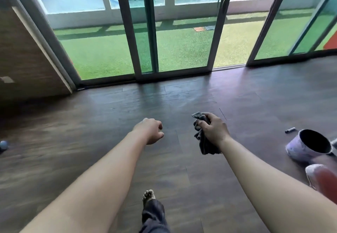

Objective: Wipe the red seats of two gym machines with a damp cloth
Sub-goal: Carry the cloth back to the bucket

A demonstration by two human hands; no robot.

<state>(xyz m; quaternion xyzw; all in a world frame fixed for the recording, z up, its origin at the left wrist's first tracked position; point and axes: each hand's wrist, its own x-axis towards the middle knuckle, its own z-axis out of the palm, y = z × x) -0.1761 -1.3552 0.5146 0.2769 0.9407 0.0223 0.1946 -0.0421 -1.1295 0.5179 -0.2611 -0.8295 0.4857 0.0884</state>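
Gripping the bunched grey cloth (204, 142) in the right hand (215, 130), left hand (151, 130) loosely curled, empty. No red seat visible; best carried clear of the floor (109, 123).

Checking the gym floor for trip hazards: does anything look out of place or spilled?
The purple bucket at the right looks tipped, its mouth facing sideways, though the wide lens may exaggerate that; no spill shows. A small dark stick lies loose on the floor near it. A blue ball sits at the left edge.
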